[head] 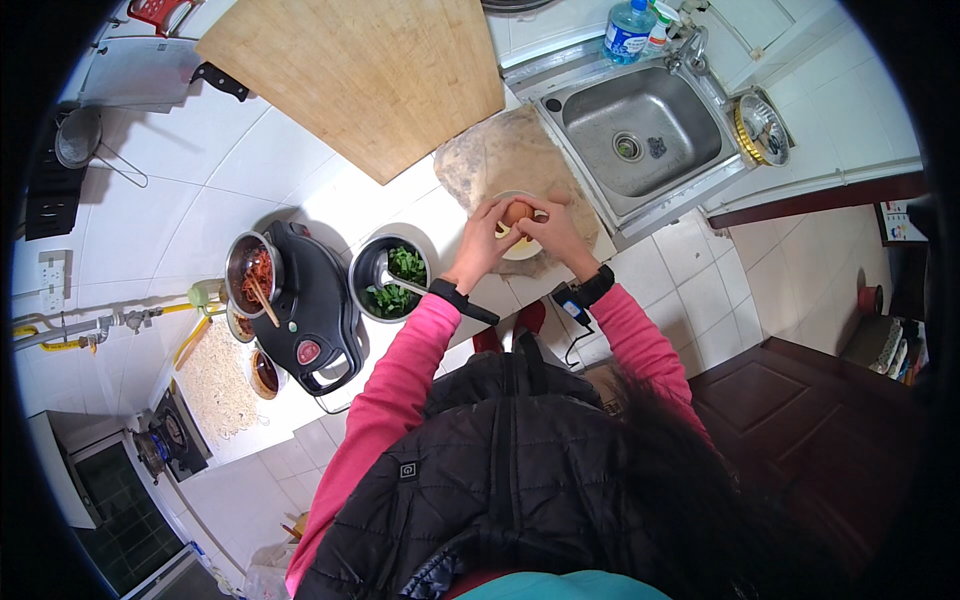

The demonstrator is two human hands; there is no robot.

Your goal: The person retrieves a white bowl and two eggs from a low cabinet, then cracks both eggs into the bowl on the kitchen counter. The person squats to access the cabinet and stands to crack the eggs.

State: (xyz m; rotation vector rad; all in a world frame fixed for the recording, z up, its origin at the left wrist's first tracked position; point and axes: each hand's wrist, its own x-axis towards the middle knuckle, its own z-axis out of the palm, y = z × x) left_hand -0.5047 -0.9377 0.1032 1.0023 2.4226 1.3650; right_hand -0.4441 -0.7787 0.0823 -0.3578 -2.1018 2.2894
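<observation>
My left hand [484, 236] and my right hand [559, 234] meet over a pale bowl [521, 253]. Between them they grip a brown egg [517, 213] by the fingertips; I cannot tell whether its shell is cracked. Yellowish egg shows inside the bowl, partly hidden by my hands. Under the bowl lies a worn, stained brown board [487, 154]. A round brown thing, probably another egg [559, 196], rests just beyond my right hand. Near my left wrist stands a metal pot [360, 289] holding chopped green leaves [405, 266] and a ladle [387, 277], its black handle reaching under my forearm.
A black electric griddle [304, 300] carries a metal bowl [234, 259] of shredded orange food with chopsticks [264, 302]. Behind it are a dark sauce bowl [264, 373] and spread noodles [217, 382]. A large wooden board [367, 82] leans on the wall. The sink [645, 135] is at right.
</observation>
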